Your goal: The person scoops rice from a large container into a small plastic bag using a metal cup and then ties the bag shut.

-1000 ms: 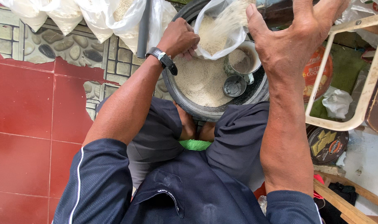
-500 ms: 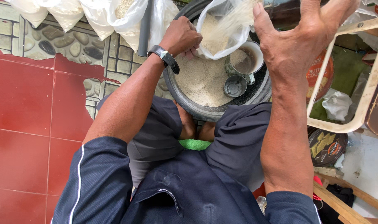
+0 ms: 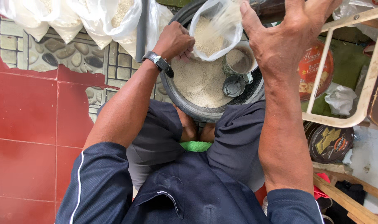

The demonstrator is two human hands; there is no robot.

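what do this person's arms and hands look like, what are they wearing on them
Both arms are bare from above the elbow down, with dark navy sleeves pushed up; the left sleeve carries a thin white stripe along its side. The left hand has a black wristwatch with a pale clasp on the strap. The right hand wears no ring, watch or glove that shows.

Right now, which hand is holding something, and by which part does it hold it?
The left hand pinches the clear plastic bag of white grain at its left edge. The right hand is spread open, and its hold cannot be told.
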